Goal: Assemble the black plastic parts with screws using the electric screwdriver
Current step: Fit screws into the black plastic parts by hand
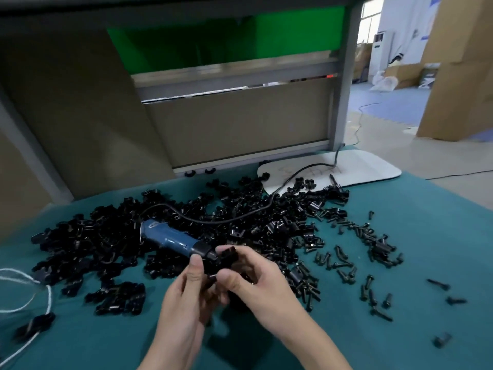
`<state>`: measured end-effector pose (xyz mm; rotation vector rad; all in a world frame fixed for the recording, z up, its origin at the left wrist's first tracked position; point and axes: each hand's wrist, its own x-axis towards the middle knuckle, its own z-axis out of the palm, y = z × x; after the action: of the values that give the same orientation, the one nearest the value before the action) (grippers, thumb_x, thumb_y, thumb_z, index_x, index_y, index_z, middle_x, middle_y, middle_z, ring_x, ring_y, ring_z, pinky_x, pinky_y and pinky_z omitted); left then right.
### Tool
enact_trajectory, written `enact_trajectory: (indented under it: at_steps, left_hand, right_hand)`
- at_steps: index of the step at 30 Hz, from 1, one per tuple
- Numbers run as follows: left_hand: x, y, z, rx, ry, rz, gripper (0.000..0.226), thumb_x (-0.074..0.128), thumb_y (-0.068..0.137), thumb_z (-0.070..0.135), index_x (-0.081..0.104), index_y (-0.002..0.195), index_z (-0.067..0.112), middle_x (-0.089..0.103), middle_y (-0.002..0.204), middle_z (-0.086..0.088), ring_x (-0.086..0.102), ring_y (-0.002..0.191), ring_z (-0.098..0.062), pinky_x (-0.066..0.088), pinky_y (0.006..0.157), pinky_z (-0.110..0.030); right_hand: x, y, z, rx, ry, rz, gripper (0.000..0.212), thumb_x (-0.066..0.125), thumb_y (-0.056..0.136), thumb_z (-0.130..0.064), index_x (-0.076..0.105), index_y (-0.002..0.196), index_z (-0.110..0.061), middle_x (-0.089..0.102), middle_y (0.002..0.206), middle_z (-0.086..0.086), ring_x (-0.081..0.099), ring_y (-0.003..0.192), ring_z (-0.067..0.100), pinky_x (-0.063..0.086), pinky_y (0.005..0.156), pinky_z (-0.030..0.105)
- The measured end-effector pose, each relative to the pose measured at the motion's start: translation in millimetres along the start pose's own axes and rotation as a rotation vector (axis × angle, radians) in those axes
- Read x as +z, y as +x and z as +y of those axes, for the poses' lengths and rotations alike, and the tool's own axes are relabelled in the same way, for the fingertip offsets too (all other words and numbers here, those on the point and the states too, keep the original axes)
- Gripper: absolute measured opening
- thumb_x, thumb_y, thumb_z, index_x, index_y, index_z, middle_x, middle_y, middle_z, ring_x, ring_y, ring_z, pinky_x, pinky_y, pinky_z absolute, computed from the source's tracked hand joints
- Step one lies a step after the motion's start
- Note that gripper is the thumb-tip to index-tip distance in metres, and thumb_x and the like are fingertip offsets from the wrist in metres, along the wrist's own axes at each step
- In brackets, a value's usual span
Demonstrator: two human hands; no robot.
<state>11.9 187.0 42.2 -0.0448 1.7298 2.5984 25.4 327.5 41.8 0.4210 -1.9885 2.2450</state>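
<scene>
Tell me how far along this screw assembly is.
Done: no clearly finished batch shows; I cannot tell assembled pieces from loose ones. In hand: the left hand and right hand together hold one black part; the electric screwdriver lies on the heap, in neither hand. Left: probably most of it, judging by the big heap of black parts and the screws scattered to its right.
</scene>
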Motion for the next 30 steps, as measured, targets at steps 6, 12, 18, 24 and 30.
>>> enact_trajectory:
  at_steps: [6,12,18,24,30]
  left_hand:
    - [50.5,27.8,9.9,0.001,0.249,-0.196,0.054,0.051,0.087,0.057,0.072,0.105,0.011,0.072,0.075,-0.016,0.066,0.059,-0.020,0.054,0.052,-0.025]
    - [117.8,86.7,0.4,0.158,0.812,-0.332,0.022,0.049,0.103,0.041,0.061,0.113,0.026,0.074,0.086,0.007,0.068,0.077,-0.004,0.052,0.068,-0.019]
    - [188.0,143.3,-43.1,0.468,1.502,-0.491,0.033,0.049,0.103,0.035,0.052,0.133,0.021,0.062,0.120,0.003,0.055,0.114,-0.018,0.048,0.098,-0.037]
    - [231.4,169.0,-79.1,0.554,1.843,-0.811,0.059,0.047,0.102,0.042,0.030,0.156,0.025,0.037,0.153,-0.008,0.032,0.139,-0.031,0.030,0.113,-0.048]
    - [239.1,174.9,-85.5,0.672,1.791,-0.871,0.040,0.049,0.102,0.041,0.049,0.143,0.035,0.044,0.146,-0.001,0.035,0.135,-0.024,0.031,0.111,-0.045]
  right_hand:
    - [-51.4,3.4,-6.2,-0.030,0.232,0.329,0.013,0.075,0.088,-0.035,0.076,0.096,-0.025,0.076,0.090,0.005,0.071,0.083,0.017,0.058,0.078,0.027]
    - [-140.9,16.3,-11.1,0.021,0.664,0.672,0.022,0.062,0.095,-0.015,0.060,0.114,-0.006,0.075,0.101,0.013,0.076,0.088,0.023,0.062,0.079,0.033]
    - [-168.5,17.0,0.6,0.023,0.883,0.774,0.009,0.051,0.102,-0.014,0.056,0.109,-0.011,0.069,0.101,0.012,0.074,0.084,0.022,0.060,0.078,0.032]
    - [-177.8,21.5,5.7,0.054,0.923,0.946,0.022,0.053,0.105,-0.025,0.066,0.102,-0.007,0.073,0.089,0.007,0.071,0.067,0.015,0.055,0.072,0.031]
    - [-178.9,21.4,8.1,0.076,0.901,0.976,0.022,0.054,0.105,-0.028,0.067,0.105,-0.009,0.075,0.088,0.004,0.071,0.065,0.012,0.052,0.071,0.030]
